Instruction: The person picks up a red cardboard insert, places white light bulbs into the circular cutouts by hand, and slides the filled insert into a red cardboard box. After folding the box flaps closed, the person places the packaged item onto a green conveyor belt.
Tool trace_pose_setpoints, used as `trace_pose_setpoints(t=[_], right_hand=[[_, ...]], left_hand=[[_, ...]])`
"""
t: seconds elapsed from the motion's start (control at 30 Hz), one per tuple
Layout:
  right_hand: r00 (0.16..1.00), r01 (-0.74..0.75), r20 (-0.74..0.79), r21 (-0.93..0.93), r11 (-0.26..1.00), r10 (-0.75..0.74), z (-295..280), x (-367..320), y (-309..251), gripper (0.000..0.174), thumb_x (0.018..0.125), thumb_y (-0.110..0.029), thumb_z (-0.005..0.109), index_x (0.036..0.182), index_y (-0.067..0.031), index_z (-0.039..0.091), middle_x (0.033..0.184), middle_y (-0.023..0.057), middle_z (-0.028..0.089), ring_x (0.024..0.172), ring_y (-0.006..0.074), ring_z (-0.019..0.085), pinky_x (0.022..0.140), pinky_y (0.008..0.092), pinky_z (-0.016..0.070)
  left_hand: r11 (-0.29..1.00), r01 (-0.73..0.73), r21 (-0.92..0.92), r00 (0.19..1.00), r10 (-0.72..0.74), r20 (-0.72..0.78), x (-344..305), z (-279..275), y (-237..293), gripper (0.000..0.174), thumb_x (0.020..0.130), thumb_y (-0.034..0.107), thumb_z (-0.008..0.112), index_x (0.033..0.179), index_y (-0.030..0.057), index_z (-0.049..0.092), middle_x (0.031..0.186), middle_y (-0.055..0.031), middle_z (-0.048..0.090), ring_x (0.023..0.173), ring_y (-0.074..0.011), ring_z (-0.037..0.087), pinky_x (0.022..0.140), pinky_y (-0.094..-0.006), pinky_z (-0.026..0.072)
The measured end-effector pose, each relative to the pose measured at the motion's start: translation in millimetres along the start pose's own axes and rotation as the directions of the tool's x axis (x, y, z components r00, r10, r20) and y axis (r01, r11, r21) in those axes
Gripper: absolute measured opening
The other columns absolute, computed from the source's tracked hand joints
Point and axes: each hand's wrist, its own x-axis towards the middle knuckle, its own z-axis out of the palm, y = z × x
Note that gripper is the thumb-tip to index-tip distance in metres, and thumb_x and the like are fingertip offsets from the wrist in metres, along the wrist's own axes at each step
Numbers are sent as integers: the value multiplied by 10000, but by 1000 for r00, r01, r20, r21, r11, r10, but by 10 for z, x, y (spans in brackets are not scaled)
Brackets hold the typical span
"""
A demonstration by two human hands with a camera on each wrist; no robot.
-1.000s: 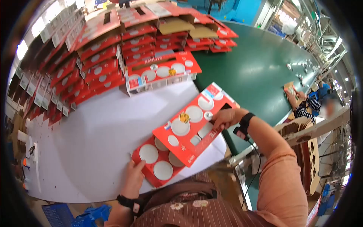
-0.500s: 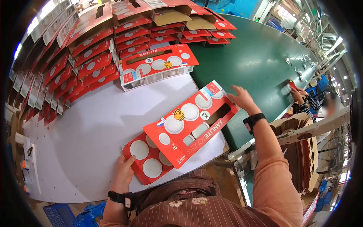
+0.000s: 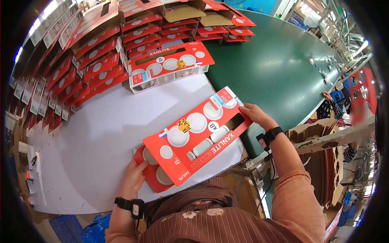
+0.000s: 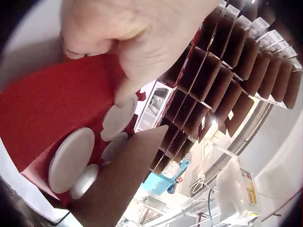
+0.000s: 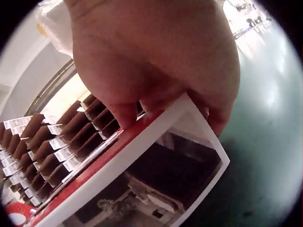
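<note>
A red printed carton sleeve (image 3: 188, 125) lies tilted above the white board, partly around a red insert (image 3: 150, 172) with round white discs. My left hand (image 3: 133, 178) grips the insert's outer end, thumb on its face; the left wrist view shows that thumb beside a white disc (image 4: 72, 160). At the sleeve's upper right end, my right hand (image 3: 259, 117) holds the edge, thumb on top. In the right wrist view the fingers of my right hand (image 5: 156, 61) bend over the carton's edge (image 5: 118, 156). The inner part of the insert is hidden by the sleeve.
Another red carton (image 3: 170, 65) stands behind on the white board (image 3: 97, 150). Stacked red cartons (image 3: 101, 52) fill the back left. A green table (image 3: 271, 60) extends right, with a person's hand (image 3: 327, 96) at its far edge. Brown cardboard (image 3: 320, 162) is stacked at right.
The sleeve has moved left and down over the insert, covering more of its discs. My right hand has gone from gripping its long side, through lifted off, to holding its right end.
</note>
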Motion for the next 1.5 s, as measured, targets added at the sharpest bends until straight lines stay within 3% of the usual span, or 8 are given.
trace_pose_setpoints(t=[0.53,0.6,0.7,0.87,0.97,1.03,1.37,1.5], right_hand=[[997,11,68,150,989,-22,283,-127,-121,420,910,-299,548,1191,14,545,972,104,637,926,180,603,791,301,479],[866,439,-197,-138,888,-459,333,112,80,335,870,-248,585,1112,-17,597,987,137,647,860,226,629,719,319,493],[855,365,-188,-445,818,-483,383,-358,-497,247,831,-165,607,1031,-23,632,925,142,649,727,201,605,646,315,481],[939,309,58,-575,757,-339,737,-905,-586,224,818,-216,562,916,-25,626,826,196,626,710,349,613,669,412,504],[978,202,72,-547,812,-196,846,-864,-507,327,830,-189,536,1105,-13,556,852,198,635,666,318,629,641,402,519],[970,-1,240,-94,996,24,755,-888,-689,453,840,-173,529,1254,-13,443,899,153,638,641,216,644,543,324,506],[774,-303,606,100,948,184,671,-500,-597,381,826,-180,585,1166,-20,518,925,93,633,654,98,631,397,218,369],[910,195,414,-429,882,0,806,-881,-1063,286,788,-142,564,1027,16,582,820,192,650,704,262,657,556,368,529]], left_hand=[[994,11,111,997,-3,-72,-36,-28,49,498,835,123,643,1262,-12,425,1209,-120,543,1097,-216,548,938,-371,446],[994,7,114,996,4,-94,-67,-68,75,492,836,113,637,1262,-13,427,1211,-119,542,1097,-214,548,938,-367,446],[992,8,126,996,4,-94,-90,-102,67,481,836,95,626,1263,-14,431,1213,-119,541,1100,-212,547,939,-362,445],[994,-2,107,995,13,-103,-145,-115,21,484,834,85,623,1267,-16,430,1211,-120,544,1101,-210,548,938,-359,447],[995,14,102,994,-3,-110,-147,-151,3,495,831,80,624,1273,-18,424,1212,-119,543,1099,-213,550,935,-359,450],[996,23,90,993,-13,-114,-172,-177,-16,505,827,75,628,1277,-18,420,1212,-117,543,1097,-215,553,932,-360,454],[1000,-3,30,996,6,-92,-247,-229,63,515,820,57,628,1280,-26,412,1244,-118,523,1124,-216,532,945,-359,443],[996,-85,33,991,88,-100,-229,-284,16,482,823,45,616,1264,-33,437,1215,-121,545,1092,-205,549,936,-344,443]])
